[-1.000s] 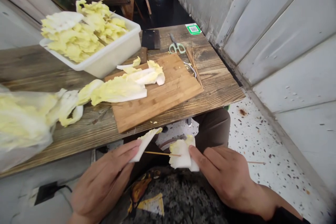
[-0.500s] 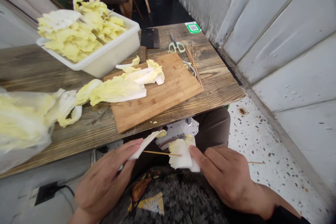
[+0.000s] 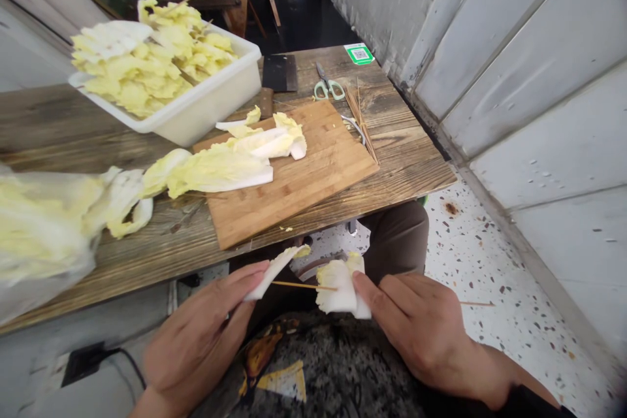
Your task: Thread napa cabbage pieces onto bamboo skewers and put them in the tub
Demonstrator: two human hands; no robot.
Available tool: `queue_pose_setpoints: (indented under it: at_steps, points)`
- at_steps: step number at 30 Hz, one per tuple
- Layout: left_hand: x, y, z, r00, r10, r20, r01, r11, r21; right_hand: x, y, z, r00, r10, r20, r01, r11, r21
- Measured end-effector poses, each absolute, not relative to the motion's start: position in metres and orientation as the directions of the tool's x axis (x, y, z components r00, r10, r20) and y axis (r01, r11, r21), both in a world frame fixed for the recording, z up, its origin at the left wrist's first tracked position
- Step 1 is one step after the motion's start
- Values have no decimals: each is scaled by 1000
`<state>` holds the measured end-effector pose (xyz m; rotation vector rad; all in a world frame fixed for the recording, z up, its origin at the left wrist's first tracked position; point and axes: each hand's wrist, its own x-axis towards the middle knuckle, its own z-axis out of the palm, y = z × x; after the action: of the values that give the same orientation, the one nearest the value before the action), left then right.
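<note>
Low in the view, above my lap, my left hand (image 3: 206, 339) pinches a pale strip of cabbage leaf (image 3: 277, 268). My right hand (image 3: 416, 330) grips a thin bamboo skewer (image 3: 300, 285) with several folded cabbage pieces (image 3: 340, 287) threaded on it. The skewer's pointed end reaches toward the strip in my left hand and nearly touches it. Its other end sticks out past my right hand.
A wooden table (image 3: 122, 255) carries a cutting board (image 3: 298, 176) with cabbage leaves (image 3: 220, 166), a white tub (image 3: 215, 101) heaped with cabbage, a bag of cabbage (image 3: 39, 228) at left, loose skewers (image 3: 361, 114), scissors (image 3: 327, 83) and a cleaver (image 3: 279, 75). A wall runs along the right.
Almost nothing differs. My left hand has shifted slightly right with its cabbage strip, closer to the skewer tip. My right hand stays put.
</note>
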<state>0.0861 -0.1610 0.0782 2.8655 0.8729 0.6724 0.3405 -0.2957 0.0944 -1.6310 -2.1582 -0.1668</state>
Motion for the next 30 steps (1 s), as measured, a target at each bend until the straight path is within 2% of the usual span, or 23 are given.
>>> queue_pose_setpoints:
  at_steps: [9,12,16,24,30]
  points:
    - [83,-162,72,731,517,445,406,-854,326,339,-296,95,-223,889,400,952,287,-106]
    - [86,-159,75,722,487,491,420,-873,247,338,-296,96,-220,888,403,955,279,-95]
    - [86,-156,77,755,472,455,473,-873,121,336,-295,97,-232,887,400,955,286,-81]
    - [93,-157,79,787,410,460,424,-902,79,336,-289,97,-261,882,394,943,320,-93]
    - [91,-161,73,779,434,453,421,-897,135,337,-289,96,-248,878,409,949,304,-77]
